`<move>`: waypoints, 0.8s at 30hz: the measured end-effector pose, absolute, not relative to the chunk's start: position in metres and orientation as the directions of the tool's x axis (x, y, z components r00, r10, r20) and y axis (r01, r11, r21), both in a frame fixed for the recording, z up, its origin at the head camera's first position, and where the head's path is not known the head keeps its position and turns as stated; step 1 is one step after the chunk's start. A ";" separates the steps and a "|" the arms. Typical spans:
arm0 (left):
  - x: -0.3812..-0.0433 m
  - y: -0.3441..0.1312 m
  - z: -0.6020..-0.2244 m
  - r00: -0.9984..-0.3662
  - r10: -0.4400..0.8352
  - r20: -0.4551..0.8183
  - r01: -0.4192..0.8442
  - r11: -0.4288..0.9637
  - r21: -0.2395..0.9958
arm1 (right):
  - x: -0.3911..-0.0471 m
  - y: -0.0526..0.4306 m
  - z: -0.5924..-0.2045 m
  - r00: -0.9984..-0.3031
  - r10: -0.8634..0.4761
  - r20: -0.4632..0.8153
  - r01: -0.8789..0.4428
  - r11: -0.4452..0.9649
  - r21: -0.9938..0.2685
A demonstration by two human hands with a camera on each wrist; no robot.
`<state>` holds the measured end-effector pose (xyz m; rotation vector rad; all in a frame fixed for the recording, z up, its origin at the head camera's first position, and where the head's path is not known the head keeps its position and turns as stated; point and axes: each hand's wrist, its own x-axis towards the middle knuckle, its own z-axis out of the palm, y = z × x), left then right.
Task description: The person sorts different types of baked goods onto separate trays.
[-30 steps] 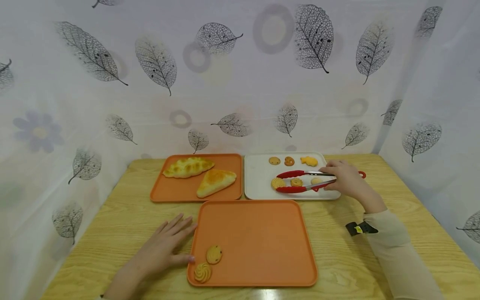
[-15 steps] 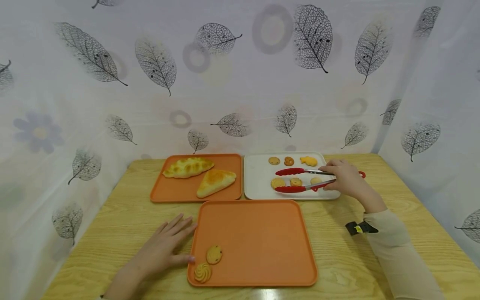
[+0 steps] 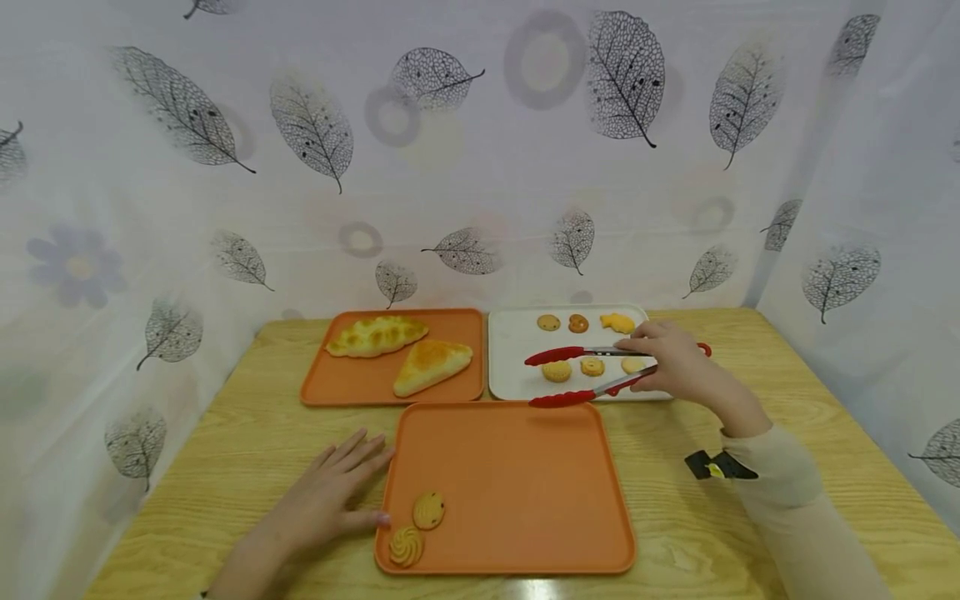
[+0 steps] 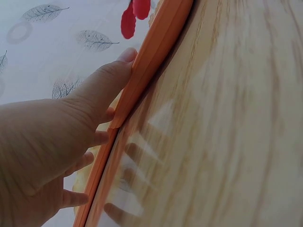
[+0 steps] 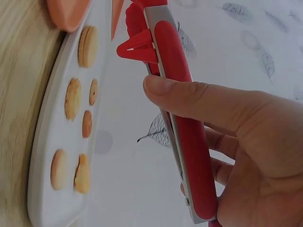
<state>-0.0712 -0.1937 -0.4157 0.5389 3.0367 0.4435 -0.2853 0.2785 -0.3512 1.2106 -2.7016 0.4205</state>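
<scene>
My right hand (image 3: 678, 362) grips red-handled metal tongs (image 5: 191, 156), thumb along one arm and fingers round the other. Their red tips are spread apart over the white tray (image 3: 517, 333), one behind and one in front of a round ridged cookie (image 3: 557, 372); nothing is pinched between them. The front tip overlaps the near orange tray's far rim in the head view. My left hand (image 3: 326, 492), fingers spread, touches the left rim of that near orange tray (image 3: 517, 492). A swirl cookie (image 3: 406, 547) and a round cookie with dark specks (image 3: 428, 510) lie in its near left corner.
Several other small cookies, including a pretzel shape (image 3: 578, 323) and a fish shape (image 3: 618, 322), lie on the white tray. Left of it, another orange tray (image 3: 352, 387) holds a braided bread (image 3: 377, 336) and a triangular bread (image 3: 433, 367). A leaf-print curtain (image 3: 480, 167) stands behind.
My right hand has shifted left with the tongs, and their tips have spread wider around the ridged cookie. My left hand stays at the tray rim.
</scene>
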 end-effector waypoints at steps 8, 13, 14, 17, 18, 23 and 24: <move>-0.071 -0.193 -0.415 -0.940 0.339 0.026 0.331 0.897 0.294 | -0.274 0.258 -0.354 -0.535 -0.774 0.340 -0.841 0.528 -0.121; -0.070 -0.193 -0.416 -0.939 0.342 0.027 0.335 0.896 0.291 | -0.265 0.247 -0.356 -0.500 -0.793 0.348 -0.863 0.490 -0.123; -0.070 -0.193 -0.416 -0.939 0.343 0.026 0.335 0.896 0.292 | -0.263 0.244 -0.357 -0.501 -0.796 0.339 -0.863 0.488 -0.129; -0.071 -0.193 -0.416 -0.940 0.340 0.025 0.332 0.896 0.295 | -0.258 0.237 -0.359 -0.497 -0.808 0.316 -0.867 0.479 -0.139; -0.071 -0.193 -0.416 -0.940 0.340 0.024 0.332 0.896 0.295 | -0.256 0.234 -0.360 -0.490 -0.813 0.314 -0.871 0.472 -0.138; -0.071 -0.194 -0.416 -0.940 0.340 0.028 0.333 0.896 0.294 | -0.250 0.221 -0.365 -0.467 -0.824 0.322 -0.884 0.439 -0.158; -0.072 -0.194 -0.416 -0.940 0.341 0.028 0.334 0.896 0.294 | -0.249 0.219 -0.367 -0.462 -0.826 0.324 -0.887 0.432 -0.164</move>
